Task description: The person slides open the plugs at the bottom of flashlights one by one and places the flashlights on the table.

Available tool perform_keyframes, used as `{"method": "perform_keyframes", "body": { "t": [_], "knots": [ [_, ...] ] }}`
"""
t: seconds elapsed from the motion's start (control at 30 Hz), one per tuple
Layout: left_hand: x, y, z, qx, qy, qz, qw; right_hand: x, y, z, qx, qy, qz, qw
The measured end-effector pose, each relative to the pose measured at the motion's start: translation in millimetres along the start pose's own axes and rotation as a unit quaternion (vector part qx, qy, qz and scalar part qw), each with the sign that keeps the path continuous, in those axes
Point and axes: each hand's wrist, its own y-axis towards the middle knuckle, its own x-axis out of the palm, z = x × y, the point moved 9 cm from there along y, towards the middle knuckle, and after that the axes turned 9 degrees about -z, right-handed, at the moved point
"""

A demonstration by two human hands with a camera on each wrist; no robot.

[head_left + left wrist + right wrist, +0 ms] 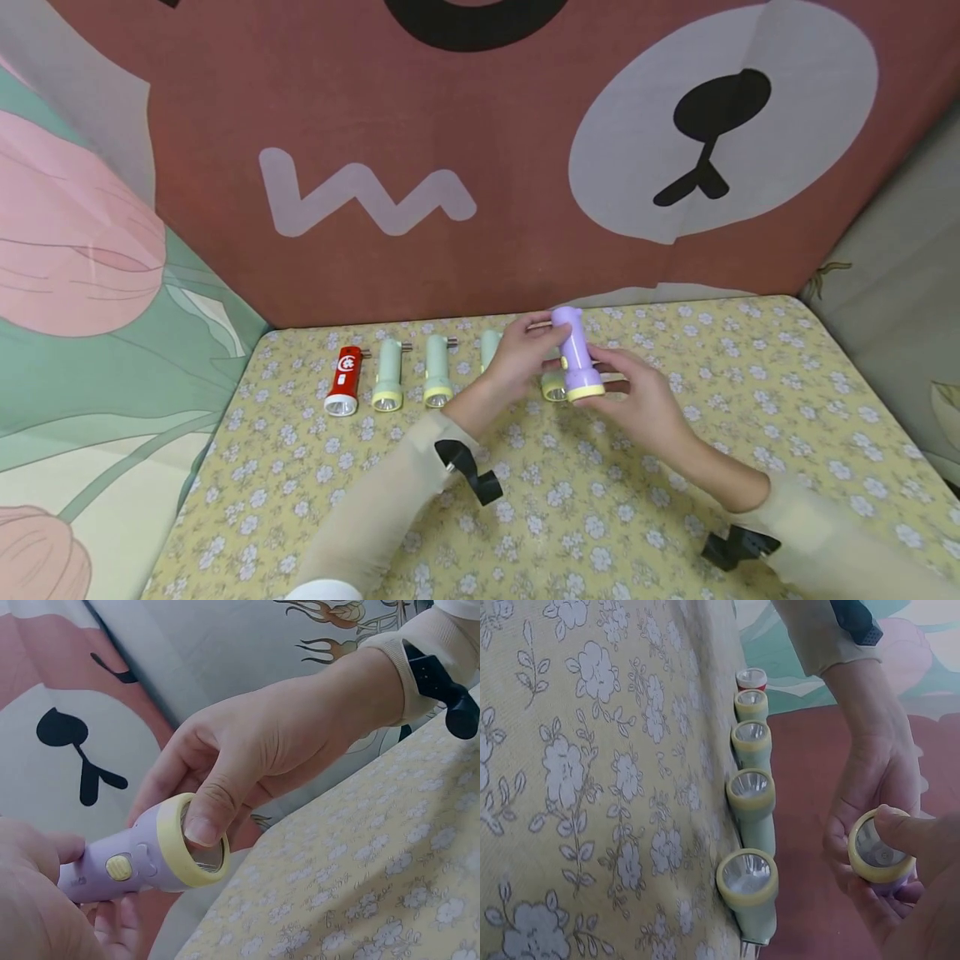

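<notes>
A purple flashlight (574, 350) with a yellow rim is held above the table between both hands. My left hand (525, 354) grips its narrow tail end. At the lamp end, my right hand (637, 400) pinches the yellow head, the thumb lying across the lens in the left wrist view. A yellow button (118, 868) shows on the purple body. Just behind the held one, a pale green flashlight (554, 388) is mostly hidden. Another green flashlight (490, 346) is partly covered by my left hand.
To the left lie a red flashlight (346, 375) and two green flashlights (389, 371), in one row with the others, lamps facing me. Metal prongs (452, 342) stick out near their tails. A flowered cloth covers the table (525, 517); printed fabric (517, 167) hangs behind it.
</notes>
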Motion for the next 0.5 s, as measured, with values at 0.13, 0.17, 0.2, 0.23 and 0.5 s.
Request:
{"method": "perform_keyframes", "body": {
  "t": [0.13, 0.17, 0.2, 0.23, 0.5],
  "knots": [
    [-4.0, -0.3, -1.5, 0.002, 0.004, 0.002, 1.0000, 5.8, -0.2, -0.6, 0.005, -0.001, -0.007, 1.0000],
    [-4.9, -0.3, -2.3, 0.001, 0.005, 0.003, 1.0000, 7.1, -0.7, -1.3, 0.005, -0.001, -0.008, 1.0000],
    [-5.8, -0.3, -2.8, 0.002, 0.006, 0.003, 1.0000, 8.3, -1.3, -1.5, 0.005, -0.001, -0.009, 1.0000],
    [-7.0, -0.3, -3.5, 0.001, 0.007, 0.004, 1.0000, 9.8, -1.6, -1.7, 0.003, 0.001, -0.011, 0.9999],
    [-12.2, -1.9, -3.6, 0.008, 0.013, 0.006, 0.9999, 15.4, -2.4, 2.2, -0.008, 0.011, -0.021, 0.9997]
  ]
}}
